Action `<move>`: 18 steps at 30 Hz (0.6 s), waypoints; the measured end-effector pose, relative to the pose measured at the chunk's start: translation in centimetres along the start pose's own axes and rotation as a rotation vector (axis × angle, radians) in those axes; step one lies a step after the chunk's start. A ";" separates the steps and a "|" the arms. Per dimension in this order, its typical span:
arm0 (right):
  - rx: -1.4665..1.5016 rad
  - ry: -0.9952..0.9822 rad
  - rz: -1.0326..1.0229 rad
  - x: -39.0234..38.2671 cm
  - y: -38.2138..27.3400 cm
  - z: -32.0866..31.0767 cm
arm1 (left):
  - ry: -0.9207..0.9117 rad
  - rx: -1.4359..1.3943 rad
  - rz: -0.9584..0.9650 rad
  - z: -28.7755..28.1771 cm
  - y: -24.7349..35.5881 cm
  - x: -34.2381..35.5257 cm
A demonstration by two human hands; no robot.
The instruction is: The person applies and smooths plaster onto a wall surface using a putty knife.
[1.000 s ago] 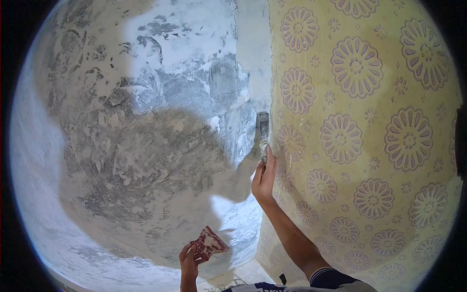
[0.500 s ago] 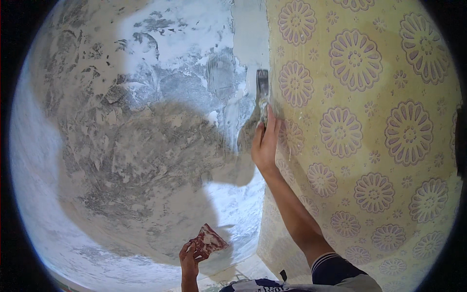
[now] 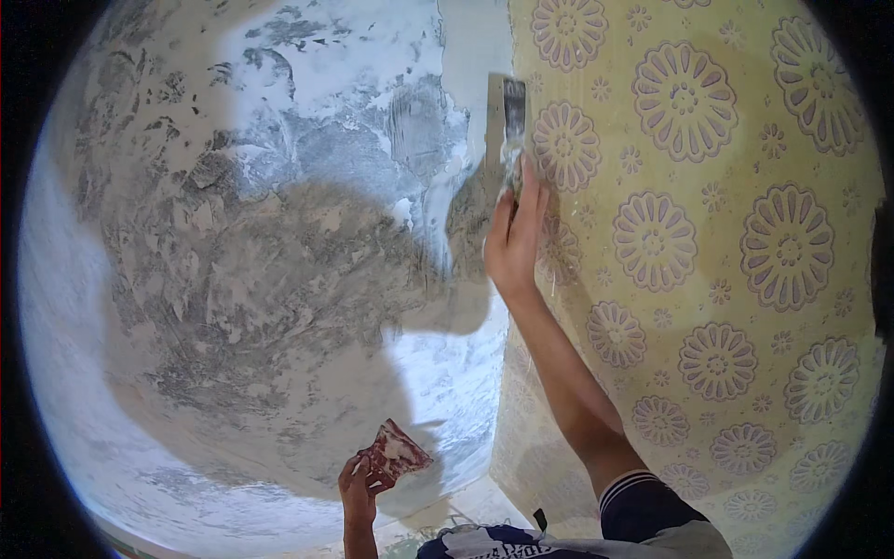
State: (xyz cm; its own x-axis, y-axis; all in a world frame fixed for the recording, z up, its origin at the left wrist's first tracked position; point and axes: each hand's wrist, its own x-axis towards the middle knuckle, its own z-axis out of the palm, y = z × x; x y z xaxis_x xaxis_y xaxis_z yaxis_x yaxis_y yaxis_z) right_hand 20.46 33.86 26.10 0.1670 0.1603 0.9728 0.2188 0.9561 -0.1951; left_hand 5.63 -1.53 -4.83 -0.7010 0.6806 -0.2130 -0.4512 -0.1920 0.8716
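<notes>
My right hand (image 3: pixel 515 240) reaches up along the wall corner, fingers wrapped round the handle of a putty knife (image 3: pixel 514 102). The knife points upward, its metal blade at the corner where the two walls meet; whether it presses on the surface I cannot tell. Low in the view, my left hand (image 3: pixel 357 486) grips a dark red, roughly square spreader-like piece (image 3: pixel 399 453) smeared with white putty. A smooth pale strip of putty (image 3: pixel 473 56) runs down the left wall beside the corner.
The left wall (image 3: pixel 251 270) is grey with patchy white putty, partly in my shadow. On the right stands a wall in yellow flowered wallpaper (image 3: pixel 675 219). A pale floor edge (image 3: pixel 484 503) shows at the bottom, below the corner.
My right hand and the putty knife have moved up the corner and slightly right. My left hand, still holding the red piece, has shifted a little left.
</notes>
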 end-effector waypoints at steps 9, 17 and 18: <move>0.020 -0.145 0.190 -2.5 0.3 0.1 | -0.016 -0.004 0.004 -1.0 -0.9 0.4; 0.045 -0.128 0.240 -11.9 0.0 -2.6 | -0.035 0.007 0.013 -0.6 -0.4 0.4; 0.040 -0.127 0.240 -10.8 0.0 -2.8 | -0.040 0.008 0.011 -0.1 -0.1 0.4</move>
State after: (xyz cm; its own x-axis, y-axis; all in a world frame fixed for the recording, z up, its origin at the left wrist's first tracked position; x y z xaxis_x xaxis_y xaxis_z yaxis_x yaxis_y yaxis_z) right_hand 21.31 31.49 15.27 0.0873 0.4104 0.9077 0.1490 0.8956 -0.4192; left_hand 5.40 -1.32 -5.07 -0.6832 0.7061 -0.1861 -0.4394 -0.1940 0.8771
